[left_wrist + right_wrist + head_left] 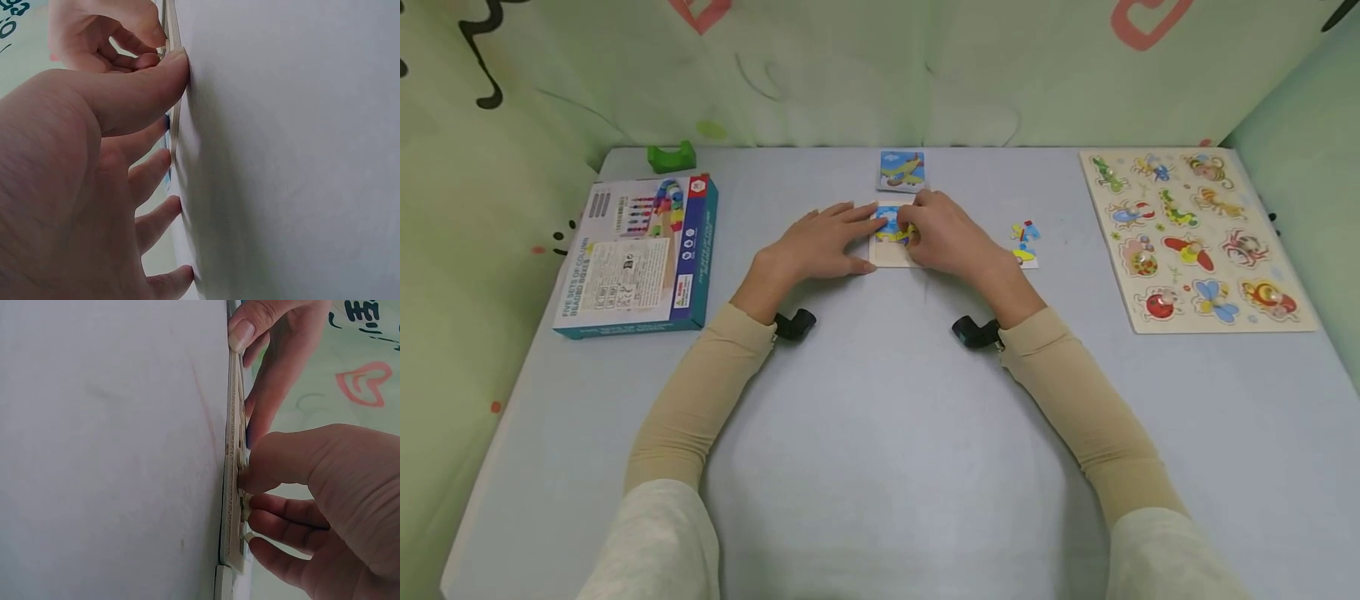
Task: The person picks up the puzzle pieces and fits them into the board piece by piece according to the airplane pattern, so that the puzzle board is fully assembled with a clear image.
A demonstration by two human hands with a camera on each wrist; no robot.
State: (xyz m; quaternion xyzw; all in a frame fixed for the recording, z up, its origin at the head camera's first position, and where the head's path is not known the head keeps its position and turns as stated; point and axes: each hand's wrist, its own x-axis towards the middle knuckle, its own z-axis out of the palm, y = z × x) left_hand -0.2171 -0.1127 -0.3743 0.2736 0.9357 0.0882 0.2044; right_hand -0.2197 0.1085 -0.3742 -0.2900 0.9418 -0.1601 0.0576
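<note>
A small wooden jigsaw board [891,256] lies at the table's far middle, partly filled with blue and yellow pieces. My left hand [826,240] spreads over its left side, thumb at the near edge and index fingertip on the blue part. In the left wrist view, the thumb [147,94] meets the board's edge. My right hand [951,235] bends over the board, thumb and fingertips pinching a puzzle piece low against it; the fingers mostly hide the piece. Several loose puzzle pieces [1026,242] lie right of this hand. Behind the board is a blue airplane picture [902,171].
On the left lies a bead toy box [632,254], with a green block-like piece [672,157] behind it. A wooden insect peg puzzle [1198,242] lies at the right. A patterned curtain [850,75] hangs along the table's far edge.
</note>
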